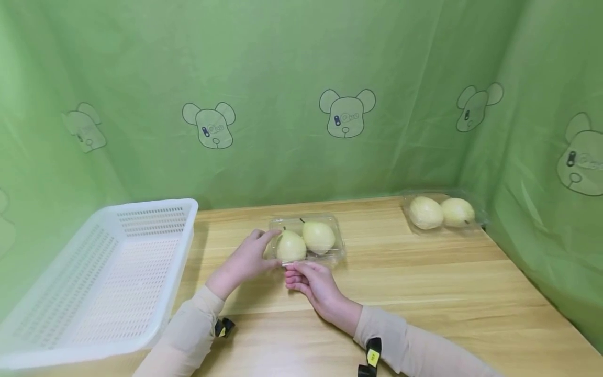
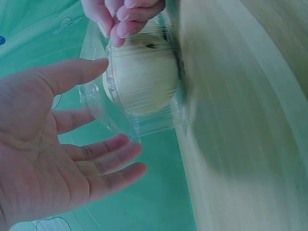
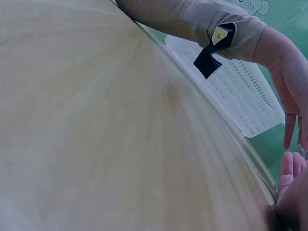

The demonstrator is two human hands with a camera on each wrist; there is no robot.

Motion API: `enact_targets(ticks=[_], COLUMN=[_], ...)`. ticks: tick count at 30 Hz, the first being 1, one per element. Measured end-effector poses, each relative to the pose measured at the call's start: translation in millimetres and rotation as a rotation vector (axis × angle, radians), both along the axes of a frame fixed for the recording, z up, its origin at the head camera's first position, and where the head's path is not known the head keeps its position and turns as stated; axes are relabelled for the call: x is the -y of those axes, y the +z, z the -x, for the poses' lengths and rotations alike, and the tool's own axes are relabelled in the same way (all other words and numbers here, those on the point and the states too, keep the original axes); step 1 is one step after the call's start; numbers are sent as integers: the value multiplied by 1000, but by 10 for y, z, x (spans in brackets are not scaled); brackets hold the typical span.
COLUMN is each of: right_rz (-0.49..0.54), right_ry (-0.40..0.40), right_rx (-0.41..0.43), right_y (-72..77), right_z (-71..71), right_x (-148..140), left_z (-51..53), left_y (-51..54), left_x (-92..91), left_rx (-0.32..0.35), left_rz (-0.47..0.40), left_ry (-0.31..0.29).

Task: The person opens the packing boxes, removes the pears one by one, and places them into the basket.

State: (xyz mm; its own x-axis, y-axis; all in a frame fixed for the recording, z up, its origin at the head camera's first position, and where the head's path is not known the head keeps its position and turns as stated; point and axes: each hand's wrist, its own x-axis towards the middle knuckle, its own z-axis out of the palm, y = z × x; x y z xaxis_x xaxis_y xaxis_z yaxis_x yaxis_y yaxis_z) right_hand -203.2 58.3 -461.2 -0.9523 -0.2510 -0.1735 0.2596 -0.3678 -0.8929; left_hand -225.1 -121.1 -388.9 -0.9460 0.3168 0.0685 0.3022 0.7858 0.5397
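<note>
- Head: the clear pear box (image 1: 338, 249) lay on the table (image 1: 424, 288), right of the white basket (image 1: 186, 230); the right hand (image 1: 320, 290) pinched its near edge, the left hand (image 1: 247, 256) at its left side.
- Left wrist: the left hand was released, outstretched.
- Right wrist: the right hand partly showed.

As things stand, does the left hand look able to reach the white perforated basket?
Probably yes. The left hand is at the clear plastic pear container, but only tabletop shows between it and the white perforated basket to its left.
</note>
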Motion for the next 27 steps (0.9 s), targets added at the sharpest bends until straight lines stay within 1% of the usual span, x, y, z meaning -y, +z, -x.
enact_targets(ticks=[8, 11, 14, 18, 24, 27], right_rz=[8, 9, 10, 5, 2, 12], right_ry=[2, 4, 3, -23, -59, -75], right_rx=[-7, -13, -16, -14, -11, -10], right_y=[-18, -15, -5, 7, 8, -1], right_z=[-1, -3, 3, 5, -11, -13], right_x=[-10, -5, -2, 5, 22, 43], left_z=[15, 14, 40, 107, 185, 211], left_y=[-65, -68, -54, -39, -48, -59], left_x=[15, 31, 42, 53, 78, 117], left_rx=[-30, -37, -44, -54, -64, -86], left_rz=[8, 9, 13, 15, 32, 43], left_ry=[-26, -37, -54, -93, -155, -192])
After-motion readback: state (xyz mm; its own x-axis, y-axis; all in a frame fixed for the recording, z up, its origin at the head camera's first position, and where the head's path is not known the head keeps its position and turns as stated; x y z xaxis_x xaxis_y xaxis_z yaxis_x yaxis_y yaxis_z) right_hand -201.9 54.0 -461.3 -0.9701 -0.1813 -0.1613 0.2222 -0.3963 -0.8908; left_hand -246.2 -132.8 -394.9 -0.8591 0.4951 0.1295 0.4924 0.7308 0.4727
